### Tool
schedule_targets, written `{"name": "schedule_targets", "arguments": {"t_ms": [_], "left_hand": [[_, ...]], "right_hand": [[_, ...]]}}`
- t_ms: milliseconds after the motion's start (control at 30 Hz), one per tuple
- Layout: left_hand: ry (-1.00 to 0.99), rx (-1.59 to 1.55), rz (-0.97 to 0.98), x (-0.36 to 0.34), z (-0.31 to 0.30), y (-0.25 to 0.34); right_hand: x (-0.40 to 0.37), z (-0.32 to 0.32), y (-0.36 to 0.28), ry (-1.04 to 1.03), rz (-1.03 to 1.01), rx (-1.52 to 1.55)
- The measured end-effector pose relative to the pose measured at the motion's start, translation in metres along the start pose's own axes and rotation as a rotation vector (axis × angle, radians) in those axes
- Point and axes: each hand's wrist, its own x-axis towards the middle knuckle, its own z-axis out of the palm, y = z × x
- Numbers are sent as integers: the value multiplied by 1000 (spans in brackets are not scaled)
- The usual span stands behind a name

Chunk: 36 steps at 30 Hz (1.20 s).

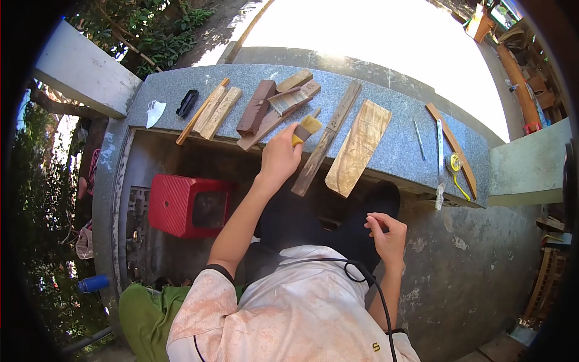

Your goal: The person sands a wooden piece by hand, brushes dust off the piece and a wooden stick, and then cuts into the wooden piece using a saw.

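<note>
My left hand (281, 154) is closed around a flat brush with pale yellow bristles (310, 125) near the bench's front edge. Most of its handle is hidden in my fingers. To the right of the brush lies a narrow, dark weathered wood strip (329, 139), its near end jutting past the edge. Beside that strip is a wide, pale wood board (360, 148). My right hand (389, 238) hovers over my lap, fingers curled in, with nothing visible in them.
On the stone bench (398, 139) lie a reddish-brown block (256, 108), pale wood strips (220, 113), a black case (187, 104), a white mask (155, 113), a tape measure (453, 161) and a brown wood strip (452, 151). Below stands a red stool (172, 205).
</note>
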Motion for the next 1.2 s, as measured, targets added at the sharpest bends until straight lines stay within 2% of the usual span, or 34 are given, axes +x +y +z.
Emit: {"name": "schedule_targets", "arguments": {"t_ms": [100,300,567,800,1000,1200], "left_hand": [[24,96,14,22,6,-9],[169,177,228,37,28,-29],[282,155,229,31,35,-44],[279,211,226,34,33,-45],[111,335,233,52,43,-62],[83,264,213,48,43,-60]], "right_hand": [[-3,2,6,13,26,-1],[-5,4,12,25,5,0],[-2,2,14,9,19,-23],[-4,5,17,-8,29,-27],[-4,7,21,-14,36,-26],[-3,8,20,-35,34,-45]]}}
